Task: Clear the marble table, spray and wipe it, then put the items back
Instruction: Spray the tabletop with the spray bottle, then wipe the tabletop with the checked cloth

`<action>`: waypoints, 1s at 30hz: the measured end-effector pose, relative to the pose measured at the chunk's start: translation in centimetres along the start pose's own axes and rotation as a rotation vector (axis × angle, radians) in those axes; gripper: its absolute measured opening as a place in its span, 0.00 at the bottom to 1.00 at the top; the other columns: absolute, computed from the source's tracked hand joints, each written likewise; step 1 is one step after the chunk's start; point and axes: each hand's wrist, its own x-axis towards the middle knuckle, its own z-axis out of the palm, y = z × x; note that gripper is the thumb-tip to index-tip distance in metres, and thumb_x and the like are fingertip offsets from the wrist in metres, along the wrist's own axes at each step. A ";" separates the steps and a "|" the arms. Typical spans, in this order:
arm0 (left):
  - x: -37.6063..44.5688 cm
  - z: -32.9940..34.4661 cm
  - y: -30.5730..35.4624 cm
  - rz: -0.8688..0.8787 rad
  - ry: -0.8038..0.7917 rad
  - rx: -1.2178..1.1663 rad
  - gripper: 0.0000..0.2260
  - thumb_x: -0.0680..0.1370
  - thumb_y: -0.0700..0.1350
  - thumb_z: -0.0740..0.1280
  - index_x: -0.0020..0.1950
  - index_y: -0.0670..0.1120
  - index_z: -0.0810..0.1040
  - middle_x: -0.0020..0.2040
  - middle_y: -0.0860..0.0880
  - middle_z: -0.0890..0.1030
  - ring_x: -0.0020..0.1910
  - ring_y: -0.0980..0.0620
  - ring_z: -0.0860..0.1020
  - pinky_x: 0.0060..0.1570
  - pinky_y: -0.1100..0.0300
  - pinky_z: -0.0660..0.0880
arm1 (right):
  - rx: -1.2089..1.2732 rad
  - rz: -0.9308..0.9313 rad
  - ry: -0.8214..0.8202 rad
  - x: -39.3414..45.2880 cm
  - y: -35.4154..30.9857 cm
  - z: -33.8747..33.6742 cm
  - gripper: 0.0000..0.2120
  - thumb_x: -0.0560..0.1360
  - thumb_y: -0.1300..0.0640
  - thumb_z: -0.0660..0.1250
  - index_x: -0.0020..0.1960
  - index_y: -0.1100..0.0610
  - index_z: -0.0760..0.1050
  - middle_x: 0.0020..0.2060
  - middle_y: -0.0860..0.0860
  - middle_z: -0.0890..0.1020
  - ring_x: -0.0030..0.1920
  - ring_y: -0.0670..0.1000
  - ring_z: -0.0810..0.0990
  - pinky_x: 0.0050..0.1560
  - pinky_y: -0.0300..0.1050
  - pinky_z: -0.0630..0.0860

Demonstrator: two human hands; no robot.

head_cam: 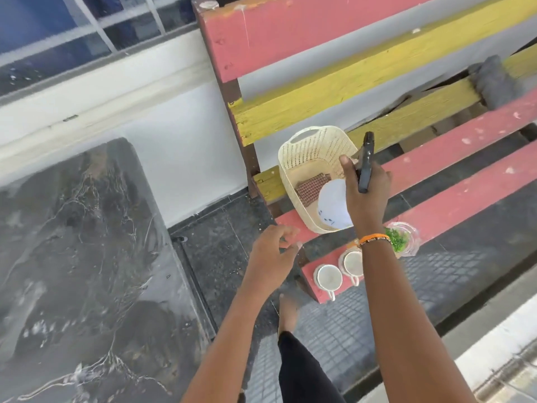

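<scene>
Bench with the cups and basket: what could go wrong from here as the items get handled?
1. The two cups sit at the very end of the front red slat; a reaching arm could knock them to the floor.
2. The right hand pinches the black object upright above the basket; it could slip.
3. The glass bowl of greens overhangs the slat's edge beside the right wrist, so it may tip.
</scene>
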 end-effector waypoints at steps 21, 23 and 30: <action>8.6 2.9 1.3 -0.216 0.129 -0.152 0.09 0.77 0.46 0.64 0.52 0.58 0.77 0.47 0.62 0.79 0.45 0.70 0.75 0.44 0.71 0.68 | -0.107 0.184 -0.589 1.0 13.7 4.9 0.22 0.65 0.81 0.58 0.54 0.67 0.78 0.50 0.63 0.80 0.49 0.61 0.78 0.52 0.40 0.75; 9.2 3.1 1.3 -0.233 0.126 -0.146 0.08 0.77 0.46 0.64 0.52 0.59 0.77 0.48 0.62 0.79 0.45 0.70 0.75 0.40 0.73 0.68 | -0.053 0.281 -0.617 3.3 14.2 4.1 0.23 0.67 0.81 0.55 0.54 0.66 0.78 0.48 0.61 0.82 0.47 0.59 0.80 0.52 0.39 0.77; 11.1 3.8 1.0 -0.257 0.135 -0.119 0.09 0.77 0.44 0.63 0.52 0.59 0.77 0.47 0.62 0.79 0.43 0.71 0.76 0.39 0.73 0.69 | 0.032 0.657 -0.738 10.6 17.4 9.4 0.21 0.76 0.67 0.60 0.69 0.63 0.66 0.67 0.60 0.70 0.66 0.59 0.71 0.67 0.58 0.70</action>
